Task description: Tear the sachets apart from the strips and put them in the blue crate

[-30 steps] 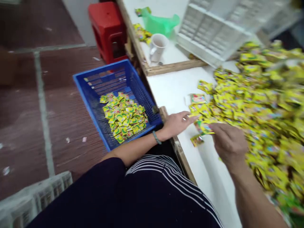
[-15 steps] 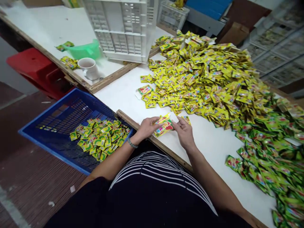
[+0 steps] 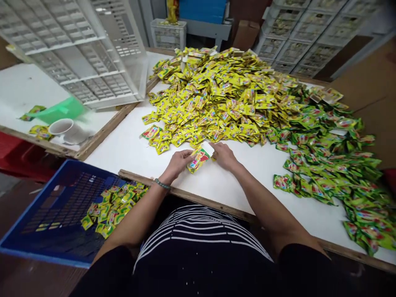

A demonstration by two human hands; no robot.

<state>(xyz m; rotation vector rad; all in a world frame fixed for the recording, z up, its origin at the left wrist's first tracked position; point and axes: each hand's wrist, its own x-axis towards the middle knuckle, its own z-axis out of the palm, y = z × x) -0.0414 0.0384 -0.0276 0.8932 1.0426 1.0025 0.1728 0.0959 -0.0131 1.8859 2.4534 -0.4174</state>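
My left hand [image 3: 179,164], with a beaded bracelet at the wrist, grips a small yellow and green printed box [image 3: 199,159] by its left side. The box is tilted, its white top flap raised at the upper right end. Just right of the box, my right hand [image 3: 225,156] has its fingers bent together at a small yellow sachet [image 3: 214,158], mostly hidden by them. A big heap of yellow sachets [image 3: 216,99] lies right behind both hands. Green sachets [image 3: 321,165] spread to the right. Another printed box [image 3: 151,132] lies at the heap's left edge.
Below left, a blue crate [image 3: 40,198] contains filled-looking small boxes [image 3: 119,204]. A wooden strip [image 3: 198,197] edges the white table [image 3: 253,165]. At the left stand a white crate [image 3: 93,62], a white cup [image 3: 66,130] and a green scoop-like container [image 3: 63,110]. Stacked bins [image 3: 297,33] stand behind.
The view has swung to the right. My right hand has left the box's flap and moved to the sachet beside it. My left hand still grips the box.
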